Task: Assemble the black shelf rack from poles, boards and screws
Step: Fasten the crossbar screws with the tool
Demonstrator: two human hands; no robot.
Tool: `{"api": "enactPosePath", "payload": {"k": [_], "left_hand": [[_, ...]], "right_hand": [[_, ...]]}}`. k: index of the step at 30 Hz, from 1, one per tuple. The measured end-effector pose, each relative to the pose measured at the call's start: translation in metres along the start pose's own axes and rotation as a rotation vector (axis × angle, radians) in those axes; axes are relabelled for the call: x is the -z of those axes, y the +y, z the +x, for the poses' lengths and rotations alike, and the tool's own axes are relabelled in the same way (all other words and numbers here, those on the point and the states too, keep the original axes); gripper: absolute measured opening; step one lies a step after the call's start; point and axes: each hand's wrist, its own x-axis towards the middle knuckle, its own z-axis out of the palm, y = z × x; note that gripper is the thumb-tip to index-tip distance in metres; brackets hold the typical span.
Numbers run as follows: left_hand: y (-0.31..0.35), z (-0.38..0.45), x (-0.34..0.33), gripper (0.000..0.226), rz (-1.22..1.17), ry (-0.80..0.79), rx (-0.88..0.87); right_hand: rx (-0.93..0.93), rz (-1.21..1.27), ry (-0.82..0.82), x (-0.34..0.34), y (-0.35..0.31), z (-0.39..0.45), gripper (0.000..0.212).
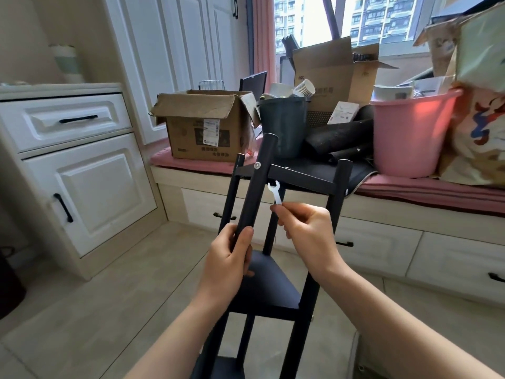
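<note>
The black shelf rack (303, 179) leans away from me, with poles joined to a top board and a lower board (269, 289). My left hand (231, 259) grips the nearest black pole (258, 181) low down. A silver screw head (257, 165) shows on that pole at the top board's level. My right hand (308, 231) pinches a small white plastic wrench (275, 193), its open jaw pointing up just right of the pole and below the screw, apart from it.
A window bench with a pink cushion (410, 187) holds a cardboard box (207, 127), a dark bin (284, 124), a pink bucket (410, 132) and bags. White cabinets (82, 170) stand on the left. Beige tiled floor lies below.
</note>
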Motion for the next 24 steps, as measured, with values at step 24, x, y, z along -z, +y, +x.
{"api": "enactPosePath", "payload": {"k": [24], "left_hand": [[0.008,-0.001,-0.010,0.037,-0.013,0.103,-0.002]], "right_hand": [[0.046,-0.135,0.024,-0.008,0.007,0.011,0.013]]}}
